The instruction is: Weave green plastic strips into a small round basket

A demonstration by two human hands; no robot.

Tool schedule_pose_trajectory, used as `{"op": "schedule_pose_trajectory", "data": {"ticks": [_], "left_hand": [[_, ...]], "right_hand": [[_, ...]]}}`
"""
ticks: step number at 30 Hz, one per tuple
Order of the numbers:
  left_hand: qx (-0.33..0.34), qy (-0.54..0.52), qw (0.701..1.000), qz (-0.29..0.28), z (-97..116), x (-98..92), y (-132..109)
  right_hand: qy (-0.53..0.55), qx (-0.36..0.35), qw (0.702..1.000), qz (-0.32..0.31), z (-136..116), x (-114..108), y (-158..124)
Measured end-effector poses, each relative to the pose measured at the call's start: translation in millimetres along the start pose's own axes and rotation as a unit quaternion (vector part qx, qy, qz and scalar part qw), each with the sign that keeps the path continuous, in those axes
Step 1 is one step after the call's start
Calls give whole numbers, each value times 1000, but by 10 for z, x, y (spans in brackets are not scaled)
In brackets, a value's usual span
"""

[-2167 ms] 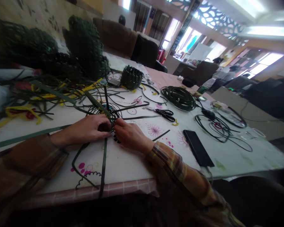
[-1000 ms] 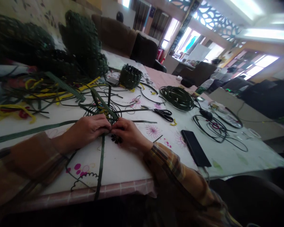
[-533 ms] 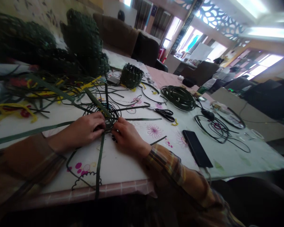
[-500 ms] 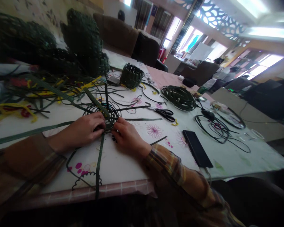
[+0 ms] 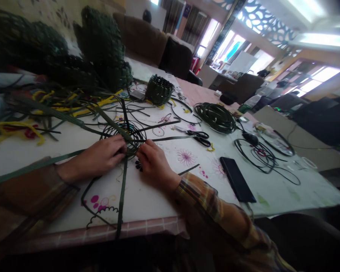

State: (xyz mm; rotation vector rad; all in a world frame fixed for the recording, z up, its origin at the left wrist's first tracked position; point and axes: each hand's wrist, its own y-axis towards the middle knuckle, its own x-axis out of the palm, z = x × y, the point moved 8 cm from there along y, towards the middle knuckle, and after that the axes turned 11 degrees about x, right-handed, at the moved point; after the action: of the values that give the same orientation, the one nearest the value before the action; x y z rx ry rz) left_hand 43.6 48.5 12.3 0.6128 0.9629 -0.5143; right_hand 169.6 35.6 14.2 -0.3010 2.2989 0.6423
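Observation:
Dark green flat strips (image 5: 121, 196) spread out like spokes from a half-woven base, where a thin dark cord (image 5: 137, 130) loops round several times. My left hand (image 5: 109, 153) is closed on the strips at the near left side of the centre, its fingers curled. My right hand (image 5: 155, 162) pinches at the near right edge of the loops, with the thin cord at its fingertips. What lies between the fingers is partly hidden. One wide strip (image 5: 36, 165) runs left past my left wrist.
Black-handled scissors (image 5: 200, 136) lie right of the spokes, near a small woven basket (image 5: 159, 90) and a coil of strip (image 5: 215, 118). A phone (image 5: 237, 179) and loose cord (image 5: 255, 155) are farther right. Larger woven baskets (image 5: 99, 49) and yellow strips (image 5: 87, 110) stand or lie back left.
The spokes have turned slightly: those on the right point a little higher, and the near one has shifted right. Both hands stay at the centre, with the right one barely moved.

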Motion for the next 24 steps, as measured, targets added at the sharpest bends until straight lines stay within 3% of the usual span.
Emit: {"op": "schedule_pose_trajectory", "data": {"ticks": [9,18,24], "left_hand": [[-33,2,998,45,-80,14,6],[24,-61,998,-2,-64,-44,-21],[-4,-24,1000,-9,-90,-39,-53]], "right_hand": [[18,7,1000,-9,12,-5,21],[23,33,999,-18,33,-13,41],[22,38,999,-28,35,-3,45]]}}
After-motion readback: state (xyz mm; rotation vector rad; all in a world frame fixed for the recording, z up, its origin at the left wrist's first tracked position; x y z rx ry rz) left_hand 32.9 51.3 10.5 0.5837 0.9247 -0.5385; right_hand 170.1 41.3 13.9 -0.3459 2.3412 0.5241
